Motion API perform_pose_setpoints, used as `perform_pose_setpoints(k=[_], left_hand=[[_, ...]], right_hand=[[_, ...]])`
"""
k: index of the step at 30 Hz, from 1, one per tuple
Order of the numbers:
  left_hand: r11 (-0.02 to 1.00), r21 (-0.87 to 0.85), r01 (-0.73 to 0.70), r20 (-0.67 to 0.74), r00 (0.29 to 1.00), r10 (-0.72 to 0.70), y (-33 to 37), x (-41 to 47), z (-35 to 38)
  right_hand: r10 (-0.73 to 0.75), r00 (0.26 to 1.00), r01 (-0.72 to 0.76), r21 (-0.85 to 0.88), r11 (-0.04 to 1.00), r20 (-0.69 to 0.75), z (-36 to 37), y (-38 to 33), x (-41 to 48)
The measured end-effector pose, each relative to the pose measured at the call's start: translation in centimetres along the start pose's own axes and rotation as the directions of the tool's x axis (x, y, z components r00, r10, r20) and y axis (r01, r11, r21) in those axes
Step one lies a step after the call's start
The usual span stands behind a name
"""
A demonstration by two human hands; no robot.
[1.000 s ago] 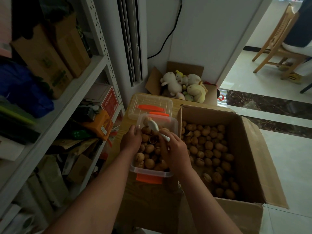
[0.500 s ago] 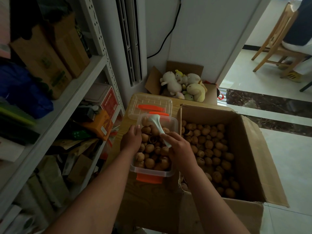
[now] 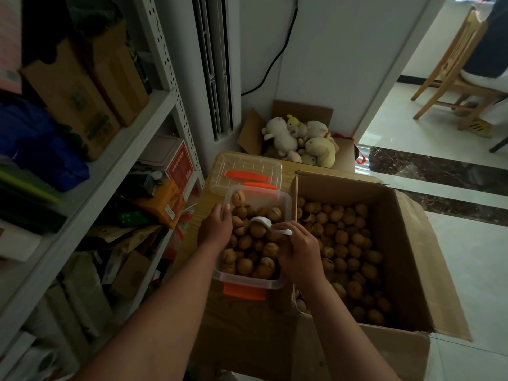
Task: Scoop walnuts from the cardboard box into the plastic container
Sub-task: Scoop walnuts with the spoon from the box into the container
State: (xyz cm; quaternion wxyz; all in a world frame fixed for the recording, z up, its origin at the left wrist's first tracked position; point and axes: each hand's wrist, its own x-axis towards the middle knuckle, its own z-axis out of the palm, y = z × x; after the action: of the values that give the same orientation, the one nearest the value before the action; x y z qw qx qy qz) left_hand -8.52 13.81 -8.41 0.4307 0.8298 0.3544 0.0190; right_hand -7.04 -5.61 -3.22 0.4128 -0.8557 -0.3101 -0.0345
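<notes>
So since half a second ago the white spoon (image 3: 262,221) has come down from up near the far end of the plastic container (image 3: 248,281), and now its bowl is tipped face-down on the pile of walnuts (image 3: 246,266) around the middle. The right hand (image 3: 299,253) has dropped with it, fingers (image 3: 284,239) curled round the handle end. The left hand (image 3: 215,231) hasn't budged and its fingers are hooked over the container's left wall, holding it put. The container sits on the table (image 3: 204,200), touching the left side of the cardboard box (image 3: 406,243), with its lid (image 3: 244,171) lying just behind it. It's pretty much heaped to the rim already, and the box still has loads left. My take on handling: walnuts are light, hard and round, so they'll roll off a little spoon like that if it tilts at all. I'd say one or two per scoop, kept level. A few shells look cracked, so no jabbing. The container looks like thin, light plastic and would probably skate around, so gripping the wall makes sense.
</notes>
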Motion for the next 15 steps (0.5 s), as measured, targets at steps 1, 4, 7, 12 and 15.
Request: perform_pose_setpoints(k=[1, 4, 7, 12, 15], left_hand=[[1.0, -0.002, 0.001, 0.001, 1.0, -0.001, 0.0, 0.0, 0.0], [1.0, -0.007, 0.002, 0.0, 1.0, -0.002, -0.1, 0.1, 0.0], [1.0, -0.006, 0.01, -0.011, 1.0, -0.01, -0.2, 0.1, 0.1], [1.0, -0.008, 0.009, -0.007, 1.0, -0.009, 0.0, 0.0, 0.0], [1.0, 0.003, 0.003, -0.005, 1.0, -0.003, -0.1, 0.0, 0.0]], right_hand=[[-0.005, 1.0, 0.005, 0.006, 1.0, -0.018, -0.1, 0.1, 0.0], [-0.069, 0.997, 0.068, 0.028, 0.997, 0.026, -0.1, -0.1, 0.4], [-0.167, 0.967, 0.177, -0.033, 0.984, 0.195, 0.6, -0.5, 0.7], [-0.189, 0.95, 0.218, -0.097, 0.971, 0.247, 1.4, -0.8, 0.5], [-0.126, 0.97, 0.159, -0.152, 0.975, 0.207, 1.2, 0.3, -0.2]])
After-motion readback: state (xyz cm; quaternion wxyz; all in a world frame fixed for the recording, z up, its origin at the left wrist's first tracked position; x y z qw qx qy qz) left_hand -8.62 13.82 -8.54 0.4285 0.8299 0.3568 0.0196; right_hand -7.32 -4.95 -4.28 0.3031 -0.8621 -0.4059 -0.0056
